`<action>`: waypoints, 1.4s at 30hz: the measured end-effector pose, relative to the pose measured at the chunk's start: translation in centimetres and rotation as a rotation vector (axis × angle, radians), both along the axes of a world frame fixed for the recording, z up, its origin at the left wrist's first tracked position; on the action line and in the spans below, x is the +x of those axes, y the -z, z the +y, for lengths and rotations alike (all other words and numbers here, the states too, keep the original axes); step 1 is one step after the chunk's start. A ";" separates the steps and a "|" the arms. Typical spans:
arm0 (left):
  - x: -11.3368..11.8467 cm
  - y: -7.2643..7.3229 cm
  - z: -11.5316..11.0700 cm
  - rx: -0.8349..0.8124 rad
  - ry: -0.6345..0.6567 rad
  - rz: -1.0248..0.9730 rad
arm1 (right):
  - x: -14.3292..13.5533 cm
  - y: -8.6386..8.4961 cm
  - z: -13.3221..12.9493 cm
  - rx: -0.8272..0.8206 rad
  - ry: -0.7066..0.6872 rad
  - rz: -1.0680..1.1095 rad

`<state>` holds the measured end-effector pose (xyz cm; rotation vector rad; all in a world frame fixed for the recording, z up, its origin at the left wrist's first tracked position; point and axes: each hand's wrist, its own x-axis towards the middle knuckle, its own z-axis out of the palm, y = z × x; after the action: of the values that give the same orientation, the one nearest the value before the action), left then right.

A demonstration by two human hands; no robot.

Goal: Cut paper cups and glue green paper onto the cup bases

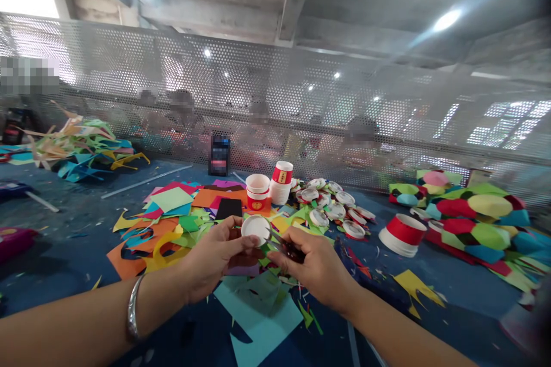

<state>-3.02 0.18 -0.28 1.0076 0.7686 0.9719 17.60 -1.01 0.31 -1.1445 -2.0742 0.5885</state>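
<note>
Between the fingers of my left hand is a white round cup base with a raised rim, its flat side facing me. My right hand is closed around a pair of scissors. The blades point left and reach the right edge of the cup base; whether they touch it I cannot tell. Below both hands lies a light blue paper sheet with a curved cutout. Several similar cup bases with bits of coloured paper are heaped behind my right hand.
Stacked paper cups stand behind the hands, with a wider red-and-white cup to the right. Coloured paper scraps spread left of centre. Patchwork paper pieces pile up far right. A perforated metal screen runs along the table's back.
</note>
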 end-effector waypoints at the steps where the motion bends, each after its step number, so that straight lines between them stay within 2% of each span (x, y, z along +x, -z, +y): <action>1: 0.0 0.0 0.0 0.016 -0.016 0.019 | 0.1 0.0 0.1 -0.004 0.007 0.028; 6: 0.2 0.1 -0.2 0.089 -0.010 0.087 | 0.4 -0.1 0.6 -0.006 0.035 0.126; 14: 0.2 -0.2 -0.3 0.090 -0.082 -0.021 | 0.1 0.1 0.4 -0.163 -0.050 0.167; 25: 0.3 0.3 -0.3 0.073 -0.017 -0.025 | -0.3 0.1 0.5 -0.181 -0.073 0.174; 31: 0.2 0.4 0.1 0.079 -0.062 -0.043 | -0.2 0.4 0.5 -0.169 -0.054 0.234; 42: 0.1 0.0 -0.1 0.091 -0.058 -0.044 | -0.3 0.3 0.3 -0.183 -0.035 0.224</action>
<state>-2.88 0.05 -0.32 1.0438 0.7262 1.0837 17.29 -0.66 0.05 -1.0900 -1.8818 0.8971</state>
